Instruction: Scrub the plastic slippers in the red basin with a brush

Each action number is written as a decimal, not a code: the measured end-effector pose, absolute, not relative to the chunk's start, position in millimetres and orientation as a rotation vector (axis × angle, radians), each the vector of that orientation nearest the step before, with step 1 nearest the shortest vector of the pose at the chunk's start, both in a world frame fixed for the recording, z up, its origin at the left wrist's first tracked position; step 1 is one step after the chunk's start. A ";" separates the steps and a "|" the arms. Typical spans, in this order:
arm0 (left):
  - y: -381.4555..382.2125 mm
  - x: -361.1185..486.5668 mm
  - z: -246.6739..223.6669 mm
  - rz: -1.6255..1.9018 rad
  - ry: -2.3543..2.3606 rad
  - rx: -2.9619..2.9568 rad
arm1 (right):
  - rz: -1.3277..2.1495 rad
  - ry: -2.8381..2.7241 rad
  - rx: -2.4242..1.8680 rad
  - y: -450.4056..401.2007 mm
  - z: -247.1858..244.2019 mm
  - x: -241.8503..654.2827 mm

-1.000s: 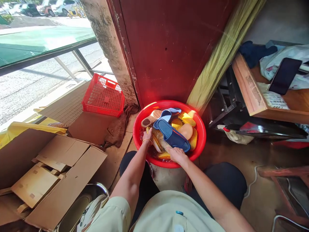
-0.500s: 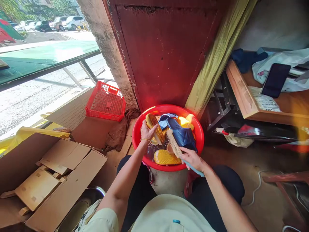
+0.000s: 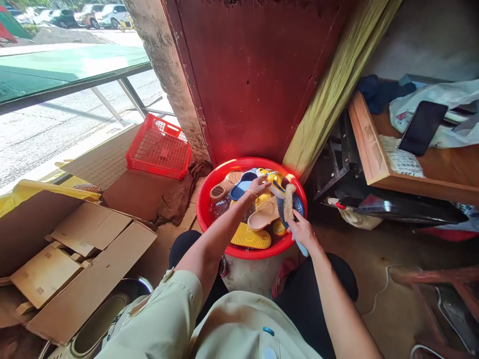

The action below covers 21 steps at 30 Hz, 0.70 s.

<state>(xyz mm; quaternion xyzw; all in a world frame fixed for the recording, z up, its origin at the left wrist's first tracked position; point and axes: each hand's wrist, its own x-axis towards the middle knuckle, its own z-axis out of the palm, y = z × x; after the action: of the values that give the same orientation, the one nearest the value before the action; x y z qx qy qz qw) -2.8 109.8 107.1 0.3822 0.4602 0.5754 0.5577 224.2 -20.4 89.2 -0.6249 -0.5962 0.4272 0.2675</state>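
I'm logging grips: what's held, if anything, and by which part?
The right hand holds a brush by its blue handle. The left hand is at a yellow shoe; its hold cannot be told.

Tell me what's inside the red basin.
In the red basin: water, a beige slipper, a blue slipper, a navy slipper, a yellow slipper and more footwear. The left hand and brush cover parts of the pile; the bottom and anything beneath cannot be seen.

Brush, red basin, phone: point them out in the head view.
Brush (image 3: 288,202), head view: on its bristles.
Red basin (image 3: 202,208), head view: left part of its rim.
Phone (image 3: 423,128), head view: middle of its dark screen.
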 end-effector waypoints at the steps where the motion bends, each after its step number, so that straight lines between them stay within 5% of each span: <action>1: 103.7 -7.7 104.7 1.276 1.115 1.003 | 1.162 -1.599 -1.694 -20.6 83.4 227.0; 7: 34.9 -86.4 76.0 0.486 1.995 1.564 | 1.193 -1.618 -1.530 -29.6 67.0 216.2; 11: -3.1 -101.9 46.0 0.180 2.181 1.654 | 1.125 -1.930 -1.400 -42.0 64.7 178.0; 21: 3.3 -118.5 52.6 0.626 2.020 1.476 | 0.796 -2.281 -1.588 -46.5 51.5 141.1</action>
<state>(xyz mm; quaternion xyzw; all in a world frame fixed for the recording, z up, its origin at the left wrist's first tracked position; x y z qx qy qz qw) -118.5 3.3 52.6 0.5499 0.7524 0.2332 0.2777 141.1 -46.5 51.5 -0.5450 -0.7828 0.2731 0.1249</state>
